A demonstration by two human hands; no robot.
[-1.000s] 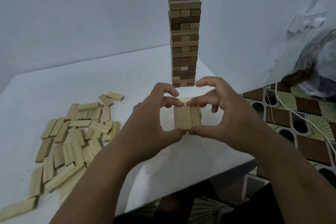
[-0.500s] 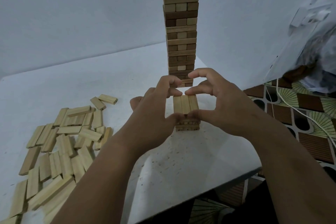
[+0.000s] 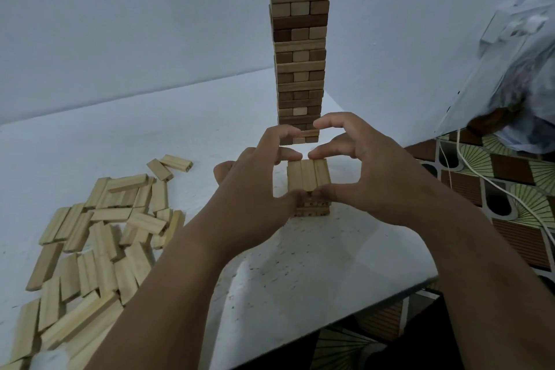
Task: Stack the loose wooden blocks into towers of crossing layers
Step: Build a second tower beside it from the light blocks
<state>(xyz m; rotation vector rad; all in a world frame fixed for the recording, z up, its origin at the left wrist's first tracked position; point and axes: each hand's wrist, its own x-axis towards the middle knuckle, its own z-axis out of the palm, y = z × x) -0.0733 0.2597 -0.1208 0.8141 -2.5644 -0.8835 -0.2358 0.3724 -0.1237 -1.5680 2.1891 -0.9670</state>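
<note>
While you look down, your two hands frame the small tower [image 3: 309, 189], which stands on the white table [image 3: 300, 273] just in front of the tall tower [image 3: 298, 60]. Your left hand [image 3: 258, 189] is on the left of the small tower and your right hand [image 3: 369, 177] is on its right. Each grip is curled, with fingertips on the far end of the top layer [image 3: 307, 175] and thumbs on the near end. So both grips pinch the small tower's top blocks between them.

These blocks look like hard, stiff wood. They are small and probably light. They will not bend or squash. The wood looks smooth, so one block may slide on another if you push it. Nothing holds the layers together, so a bump could knock them crooked.

I think the best place to hold a block is on its two long sides or its two short ends, with your thumb on one and a finger on the other. Squeeze softly and evenly from both sides.

To the left of the small tower, well apart from it, lies the pile of loose blocks [image 3: 99, 234]. They lie flat and mixed up. The tall tower is close behind your fingers, so keep your knuckles away from it.
</note>
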